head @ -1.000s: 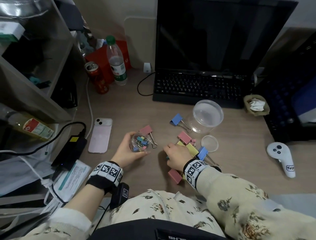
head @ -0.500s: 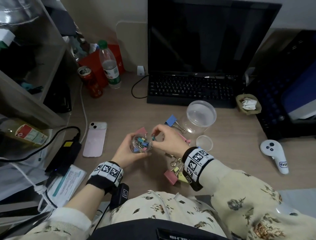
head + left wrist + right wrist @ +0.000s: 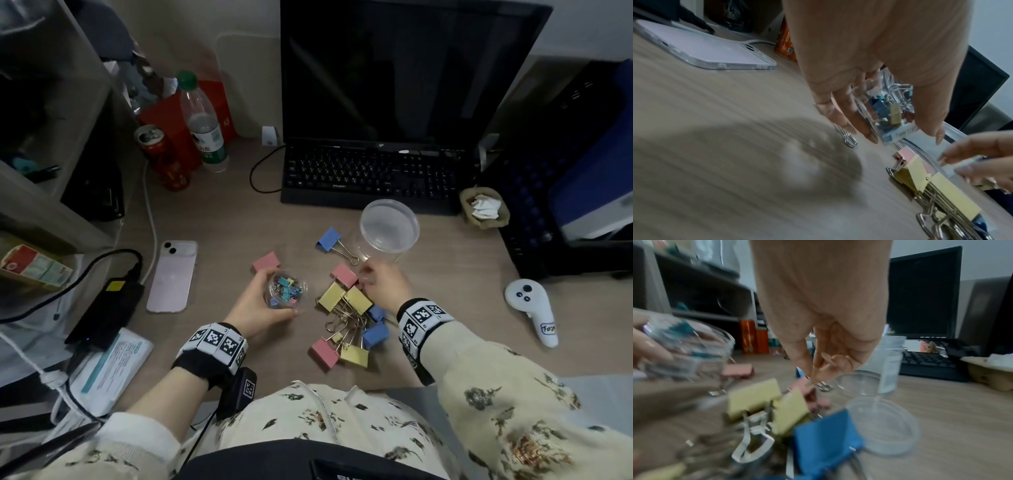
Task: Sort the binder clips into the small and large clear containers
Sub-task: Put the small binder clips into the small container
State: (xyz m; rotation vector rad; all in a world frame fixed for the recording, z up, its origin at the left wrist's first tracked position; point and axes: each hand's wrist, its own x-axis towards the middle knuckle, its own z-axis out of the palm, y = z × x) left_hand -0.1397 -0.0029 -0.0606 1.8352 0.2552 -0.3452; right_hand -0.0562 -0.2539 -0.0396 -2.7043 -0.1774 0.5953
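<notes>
My left hand (image 3: pixel 263 305) grips the small clear container (image 3: pixel 287 292), which holds several small coloured clips (image 3: pixel 894 112) and sits just above the desk. My right hand (image 3: pixel 366 278) is down at the foot of the large clear container (image 3: pixel 389 229), which is empty. Its thumb and forefinger (image 3: pixel 811 375) pinch together at the wire handle (image 3: pixel 824 387) of a pink large clip (image 3: pixel 344 274). A pile of yellow, blue and pink large clips (image 3: pixel 347 318) lies just below that hand. A blue clip (image 3: pixel 328 238) and another pink one (image 3: pixel 266 261) lie apart.
A clear lid (image 3: pixel 884 425) lies by my right hand. A pink phone (image 3: pixel 173 277) lies left of the clips, with a power brick (image 3: pixel 106 308) beyond it. Behind stand a laptop (image 3: pixel 370 174), a can (image 3: pixel 164 157) and a bottle (image 3: pixel 203 126). A white controller (image 3: pixel 531 308) lies right.
My right hand came up from the pile to the small container's mouth, then moved away right, down to the pink clip by the large container. My left hand kept holding the small container.
</notes>
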